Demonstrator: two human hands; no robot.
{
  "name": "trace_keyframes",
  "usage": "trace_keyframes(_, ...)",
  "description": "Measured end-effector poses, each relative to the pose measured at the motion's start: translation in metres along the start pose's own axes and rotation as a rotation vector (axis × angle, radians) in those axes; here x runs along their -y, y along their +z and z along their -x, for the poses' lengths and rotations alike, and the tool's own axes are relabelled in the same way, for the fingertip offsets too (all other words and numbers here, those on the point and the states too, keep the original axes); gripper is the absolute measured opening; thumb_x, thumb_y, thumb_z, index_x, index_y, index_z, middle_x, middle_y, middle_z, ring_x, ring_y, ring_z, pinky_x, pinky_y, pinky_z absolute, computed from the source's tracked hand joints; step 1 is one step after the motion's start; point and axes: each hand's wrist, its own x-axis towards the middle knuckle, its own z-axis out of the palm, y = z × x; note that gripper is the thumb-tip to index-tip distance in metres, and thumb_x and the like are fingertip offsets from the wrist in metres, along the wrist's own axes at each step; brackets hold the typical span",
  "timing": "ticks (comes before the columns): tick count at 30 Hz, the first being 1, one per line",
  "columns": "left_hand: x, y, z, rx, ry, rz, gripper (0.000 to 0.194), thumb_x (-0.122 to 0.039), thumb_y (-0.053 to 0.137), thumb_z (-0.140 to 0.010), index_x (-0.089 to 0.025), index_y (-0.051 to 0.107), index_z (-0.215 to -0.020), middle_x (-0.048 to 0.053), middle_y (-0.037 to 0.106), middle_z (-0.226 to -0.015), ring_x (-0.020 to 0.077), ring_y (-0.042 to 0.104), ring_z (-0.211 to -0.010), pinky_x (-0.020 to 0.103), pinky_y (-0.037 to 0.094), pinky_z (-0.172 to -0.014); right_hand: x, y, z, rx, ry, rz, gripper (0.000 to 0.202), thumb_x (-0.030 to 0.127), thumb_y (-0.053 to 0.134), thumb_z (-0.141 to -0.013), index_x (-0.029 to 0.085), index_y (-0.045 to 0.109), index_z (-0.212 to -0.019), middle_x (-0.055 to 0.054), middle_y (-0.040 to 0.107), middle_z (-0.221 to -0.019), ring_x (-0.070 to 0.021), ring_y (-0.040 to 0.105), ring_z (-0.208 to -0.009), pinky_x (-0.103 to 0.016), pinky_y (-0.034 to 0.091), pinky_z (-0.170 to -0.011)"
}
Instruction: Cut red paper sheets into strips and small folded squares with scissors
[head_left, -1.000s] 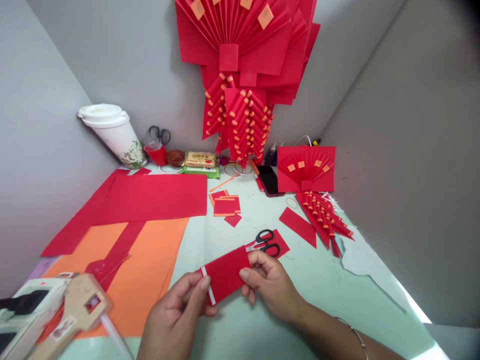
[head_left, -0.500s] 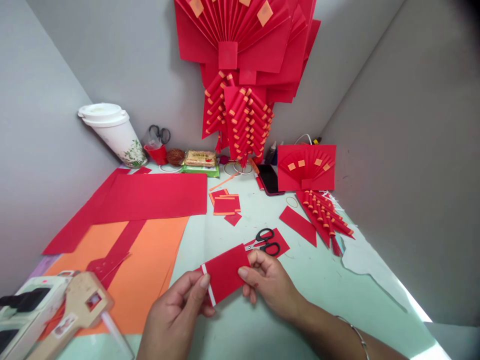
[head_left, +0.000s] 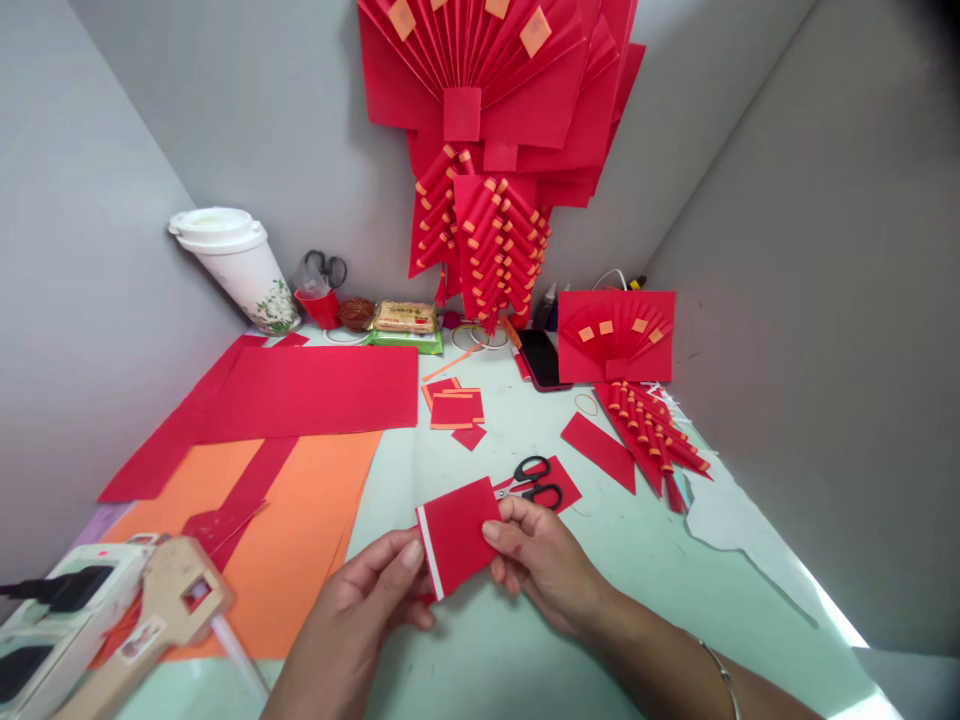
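Note:
Between my hands is a small piece of red paper (head_left: 463, 535) with a white strip along its left edge. My right hand (head_left: 544, 560) pinches its right edge, thumb in front and fingers curled behind. At the left edge is my left hand (head_left: 375, 595), closed, its thumb just beside the white strip and its fingertips partly hidden behind the paper. Just beyond my right hand, black-handled scissors (head_left: 532, 482) lie on another red paper piece (head_left: 568, 483). Several small red squares with orange edges (head_left: 456, 408) are farther back on the table.
Large red sheets (head_left: 322, 390) and orange sheets (head_left: 315, 510) cover the left side. A glue gun (head_left: 176, 590) and a power strip (head_left: 71, 625) sit front left. At the back stand a white cup (head_left: 232, 265) and a phone (head_left: 541, 358). Red paper firecrackers (head_left: 651, 425) lie right.
My left thumb has slid off the white strip to the paper's left side. The paper has tipped slightly and moved a little right. My right hand keeps its pinch.

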Motion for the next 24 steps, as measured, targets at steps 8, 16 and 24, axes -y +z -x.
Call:
trace_keyframes(8, 0.0020, -0.0019, -0.0011, -0.002, -0.008, 0.014, 0.029, -0.048, 0.065, -0.085, -0.027, 0.075, -0.102, 0.001, 0.073, -0.089, 0.0151, 0.055, -0.069, 0.024, 0.045, -0.060, 0.0026, 0.0006, 0.0001, -0.003, 0.003, 0.005, 0.041, 0.048, 0.082, -0.069, 0.017, 0.054, -0.075, 0.005, 0.061, -0.047, -0.0058, 0.047, -0.037, -0.016, 0.030, -0.038)
trace_keyframes(16, 0.0056, -0.0078, -0.0028, -0.102, 0.062, -0.154, 0.031, -0.053, 0.066, -0.082, -0.029, 0.076, -0.100, -0.003, 0.069, -0.072, 0.0164, 0.056, -0.065, 0.024, 0.045, -0.065, 0.0030, 0.0005, 0.0022, -0.034, -0.067, 0.115, 0.042, 0.051, 0.079, -0.072, 0.018, 0.052, -0.073, 0.005, 0.063, -0.048, -0.0065, 0.048, -0.036, -0.018, 0.032, -0.041)
trace_keyframes(24, 0.0015, 0.0008, -0.0008, 0.068, -0.081, 0.017, 0.031, -0.050, 0.062, -0.086, -0.026, 0.078, -0.099, 0.004, 0.078, -0.089, 0.0259, 0.068, -0.088, 0.032, 0.052, -0.078, 0.0053, 0.0085, 0.0083, -0.012, -0.024, 0.230, 0.049, 0.060, 0.077, -0.068, 0.020, 0.048, -0.072, 0.006, 0.060, -0.047, -0.0075, 0.046, -0.035, -0.019, 0.034, -0.040)
